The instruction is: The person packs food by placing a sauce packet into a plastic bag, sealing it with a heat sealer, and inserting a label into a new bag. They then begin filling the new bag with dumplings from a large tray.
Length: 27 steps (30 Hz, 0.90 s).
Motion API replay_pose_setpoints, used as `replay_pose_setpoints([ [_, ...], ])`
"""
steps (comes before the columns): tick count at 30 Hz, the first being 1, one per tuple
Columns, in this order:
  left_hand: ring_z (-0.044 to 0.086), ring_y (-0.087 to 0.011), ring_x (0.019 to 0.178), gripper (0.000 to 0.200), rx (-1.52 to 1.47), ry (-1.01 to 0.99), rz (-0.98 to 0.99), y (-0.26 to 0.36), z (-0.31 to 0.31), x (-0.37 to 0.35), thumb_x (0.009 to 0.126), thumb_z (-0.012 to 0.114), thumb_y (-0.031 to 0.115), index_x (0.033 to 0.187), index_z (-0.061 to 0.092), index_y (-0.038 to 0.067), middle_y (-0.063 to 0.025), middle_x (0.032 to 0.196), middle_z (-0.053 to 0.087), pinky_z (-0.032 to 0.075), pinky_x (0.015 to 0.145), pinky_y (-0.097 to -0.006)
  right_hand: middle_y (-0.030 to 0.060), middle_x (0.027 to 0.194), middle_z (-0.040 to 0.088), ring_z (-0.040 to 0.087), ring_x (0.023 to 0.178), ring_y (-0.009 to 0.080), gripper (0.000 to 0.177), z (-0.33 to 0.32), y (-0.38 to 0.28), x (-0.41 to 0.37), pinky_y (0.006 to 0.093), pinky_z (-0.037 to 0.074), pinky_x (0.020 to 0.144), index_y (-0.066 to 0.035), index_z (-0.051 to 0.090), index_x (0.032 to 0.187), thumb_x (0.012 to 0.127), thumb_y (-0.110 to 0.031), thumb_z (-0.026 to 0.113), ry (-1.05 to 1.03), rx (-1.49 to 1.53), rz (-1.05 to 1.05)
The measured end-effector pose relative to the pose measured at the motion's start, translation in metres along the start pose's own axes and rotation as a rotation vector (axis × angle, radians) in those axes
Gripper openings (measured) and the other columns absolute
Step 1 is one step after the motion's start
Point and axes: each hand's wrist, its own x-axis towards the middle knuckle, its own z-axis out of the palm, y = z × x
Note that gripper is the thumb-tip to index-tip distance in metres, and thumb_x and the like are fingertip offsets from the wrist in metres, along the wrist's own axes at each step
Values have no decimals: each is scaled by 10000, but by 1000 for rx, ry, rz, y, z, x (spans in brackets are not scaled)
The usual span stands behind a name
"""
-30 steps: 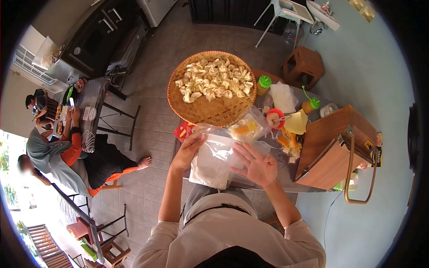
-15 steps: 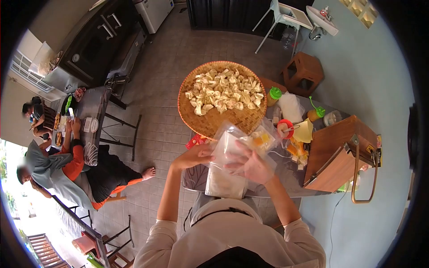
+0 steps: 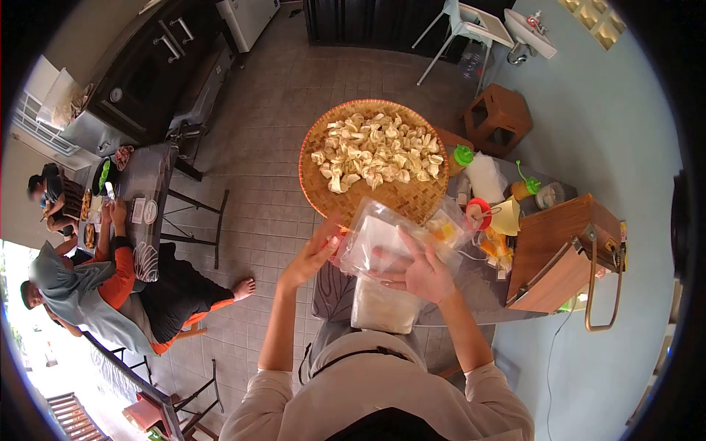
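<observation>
thin clear plastic bag (image 3: 379,237) looks light, limp and slippery, best pinched at its edge where left hand (image 3: 315,257) grips it, right hand (image 3: 421,275) spread flat against it.

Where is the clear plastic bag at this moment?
In the head view, the clear plastic bag is near the centre, between the left hand and the right hand, just below the round woven tray of dumplings.

Left hand (image 3: 315,256) forward, pinched at the fingertips; right hand (image 3: 421,276) beside it, flat, fingers spread.
</observation>
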Motion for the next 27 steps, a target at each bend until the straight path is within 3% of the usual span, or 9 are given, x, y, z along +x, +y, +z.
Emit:
replay_pose_setpoints([
  [1,292,-272,1244,760,176,172,251,9,7,3,736,637,432,1309,306,59,-183,1345,269,340,968,-400,152,1390,220,323,1225,346,600,-2,0,1,449,275,994,-266,48,1383,881,-535,239,30,-62,23],
  [2,292,-272,1244,760,174,167,255,20,12,4,736,637,432,1309,306,59,-183,1345,269,340,968,-400,152,1390,220,323,1225,346,600,-2,-1,3,449,275,994,-266,48,1383,881,-535,239,32,-67,19],
  [4,191,-323,1288,939,850,190,666,39,25,1,586,736,430,1344,256,155,-177,1380,202,226,1006,-508,92,1385,249,371,1194,335,575,-3,0,8,446,284,989,-250,93,1382,894,-485,286,115,-137,109],
  [8,111,-345,1305,1110,1174,-56,584,26,63,6,397,763,489,1346,232,265,-174,1399,149,89,963,-654,35,1376,272,388,1185,298,554,-13,5,20,435,306,968,-236,144,1377,896,-446,323,173,-120,186],
  [17,237,-305,1261,1103,1143,56,639,-11,65,10,417,790,403,1348,217,258,-121,1354,256,93,984,-631,8,1308,355,400,1153,188,482,-27,4,29,363,364,926,-196,334,1308,872,-373,441,184,-29,302],
  [19,262,-295,1248,1091,1143,60,629,-8,65,9,429,792,382,1348,218,249,-108,1338,282,93,986,-630,34,1296,364,391,1160,190,472,-37,5,31,321,371,926,-128,373,1282,875,-353,454,19,-1249,124],
  [20,282,-292,1234,1061,1161,40,645,-7,65,7,436,793,355,1337,246,230,-105,1311,309,114,978,-633,34,1296,364,391,1160,190,472,-41,8,32,321,371,926,-128,373,1282,875,-353,454,17,-1250,123],
  [22,302,-288,1220,1031,1181,26,659,-7,66,7,442,794,328,1325,274,212,-102,1283,336,135,971,-635,33,1310,349,407,1143,185,496,-42,12,39,293,379,923,-108,339,1299,872,-317,479,316,-343,350],
  [27,276,-296,1243,988,1281,38,724,-14,67,10,472,781,339,1319,288,209,-99,1289,327,127,984,-619,39,1299,350,396,1152,152,539,-46,12,50,296,394,915,-148,284,1331,863,-301,503,115,-784,244],
])
